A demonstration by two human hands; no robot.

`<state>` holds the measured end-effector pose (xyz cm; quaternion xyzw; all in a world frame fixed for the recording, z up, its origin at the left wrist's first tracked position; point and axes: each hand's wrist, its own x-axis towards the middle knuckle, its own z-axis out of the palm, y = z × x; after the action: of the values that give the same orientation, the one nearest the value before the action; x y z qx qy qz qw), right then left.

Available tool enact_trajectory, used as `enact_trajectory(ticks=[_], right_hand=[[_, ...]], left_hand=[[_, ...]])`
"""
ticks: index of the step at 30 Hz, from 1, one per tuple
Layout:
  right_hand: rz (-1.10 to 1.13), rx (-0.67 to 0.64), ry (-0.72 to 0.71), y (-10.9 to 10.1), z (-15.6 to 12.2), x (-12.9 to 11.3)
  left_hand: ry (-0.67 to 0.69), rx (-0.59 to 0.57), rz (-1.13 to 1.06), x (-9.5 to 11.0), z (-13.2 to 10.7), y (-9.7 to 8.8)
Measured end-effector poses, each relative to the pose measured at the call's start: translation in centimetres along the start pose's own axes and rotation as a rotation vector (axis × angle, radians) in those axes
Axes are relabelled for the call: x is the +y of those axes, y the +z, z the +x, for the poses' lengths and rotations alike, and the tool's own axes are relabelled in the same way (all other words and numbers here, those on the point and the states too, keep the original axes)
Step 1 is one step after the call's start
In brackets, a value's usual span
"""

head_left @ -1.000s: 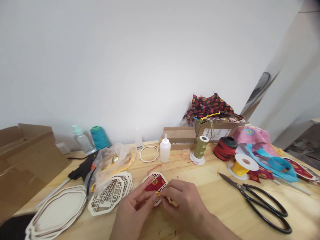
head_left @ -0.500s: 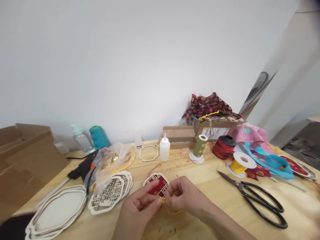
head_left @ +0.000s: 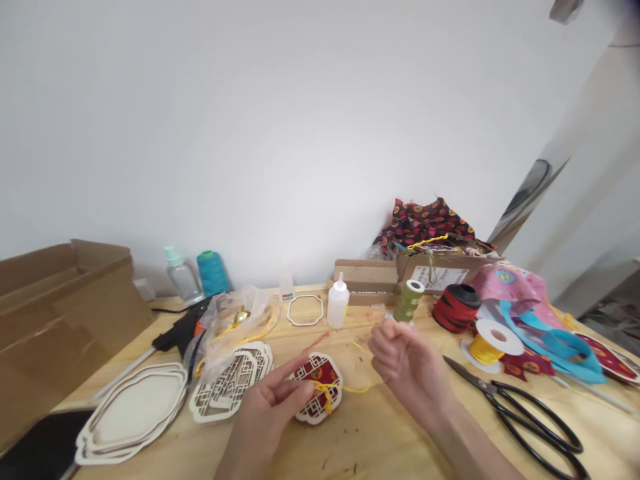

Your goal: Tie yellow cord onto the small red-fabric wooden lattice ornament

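A small lobed wooden fretwork ornament [head_left: 333, 400] backed with red patterned fabric is low in the middle of the head view. My left hand [head_left: 267, 417] pinches its left edge between thumb and fingers, close to the knotted yellow cord [head_left: 328, 401] on its face. One strand of that cord runs right, taut, toward my right hand [head_left: 403, 367]. This hand is closed in a loose fist above the table, and a short yellow end shows beyond its fingers. A reddish thread [head_left: 317, 342] trails from the ornament's top.
Black-handled scissors [head_left: 520, 413] lie at right, near a yellow cord spool [head_left: 493, 343]. Left of my hands are fretwork panels [head_left: 213, 407], stacked wooden plates [head_left: 133, 417] and a glue gun [head_left: 175, 333]. A squeeze bottle [head_left: 338, 305] and a green thread spool [head_left: 409, 301] stand behind.
My right hand has moved from the ornament up and to the right, drawing the yellow cord out straight. My left hand stays at the ornament, whose face shows more now. The view has shifted slightly.
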<state>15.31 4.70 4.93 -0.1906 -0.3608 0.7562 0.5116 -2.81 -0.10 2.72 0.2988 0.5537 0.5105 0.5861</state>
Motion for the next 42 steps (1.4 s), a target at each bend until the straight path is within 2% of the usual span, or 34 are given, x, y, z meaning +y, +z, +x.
enact_trajectory(ticks=[2,4,6,8,12,16,20,28,35,38,42], right_hand=[[-0.45,0.003,-0.115,0.7,-0.1,1.0],[-0.874,-0.092,-0.237,1.1,-0.3,2.2],[-1.113,-0.131,-0.277,1.1,-0.4,3.3],[-1.203,-0.122,-0.258,0.8,-0.4,3.9],[-1.241,-0.127,-0.253,0.4,-0.4,3.9],[-1.251,-0.065,-0.274,0.6,-0.4,3.6],[-1.209,0.003,-0.285,0.7,-0.4,3.6],[-1.15,0.069,-0.313,0.9,-0.4,3.3],[-1.05,0.043,-0.329,1.6,-0.7,2.6],[-1.008,0.045,-0.304,1.6,-0.6,2.5],[-0.92,0.064,-0.189,1.3,-0.5,2.8]], left_hand=[[-0.01,-0.04,-0.044,-0.1,0.1,0.0],[0.007,-0.095,-0.079,-0.2,0.2,-0.1],[0.028,-0.111,-0.067,-0.2,0.2,-0.1],[0.034,-0.081,-0.031,-0.1,0.1,0.1],[0.026,-0.035,-0.004,0.2,-0.4,0.6],[0.018,-0.027,-0.012,0.2,-0.6,0.9],[-0.008,-0.062,-0.006,-0.1,-0.3,0.7],[-0.014,-0.008,-0.025,-0.2,0.2,0.4],[-0.004,0.015,-0.1,0.4,-0.1,0.7],[-0.002,0.004,-0.116,0.3,0.0,0.5],[0.006,-0.037,0.035,0.3,0.0,0.3]])
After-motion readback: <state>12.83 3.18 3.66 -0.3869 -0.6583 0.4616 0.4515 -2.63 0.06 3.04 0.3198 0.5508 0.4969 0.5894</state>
